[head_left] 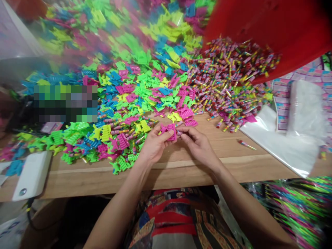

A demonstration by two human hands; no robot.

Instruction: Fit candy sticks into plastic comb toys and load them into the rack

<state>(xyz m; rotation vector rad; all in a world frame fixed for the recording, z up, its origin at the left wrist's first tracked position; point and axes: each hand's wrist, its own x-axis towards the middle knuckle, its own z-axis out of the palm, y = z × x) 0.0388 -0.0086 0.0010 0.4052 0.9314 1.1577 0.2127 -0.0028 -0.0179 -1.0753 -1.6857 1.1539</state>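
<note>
A bright pink slotted plastic piece [171, 127] is pinched between the thumb and fingers of my left hand [153, 147], just above the wooden table's front part. My right hand [198, 147] grips a small printed tube [178, 132] at the right side of that piece, its fingers covering most of it. Whether the tube sits inside the pink piece or only touches it, I cannot tell. Right beyond my hands lie a yellow slotted piece [175, 117] and another pink one [185, 112].
A large heap of green, blue, yellow and pink plastic pieces [145, 83] spreads behind and left. Many small tubes [220, 79] spill from a red container [272, 31]. One tube [247, 144] lies alone. Clear plastic bags [306, 110] are at right, a white power bank [32, 174] at left.
</note>
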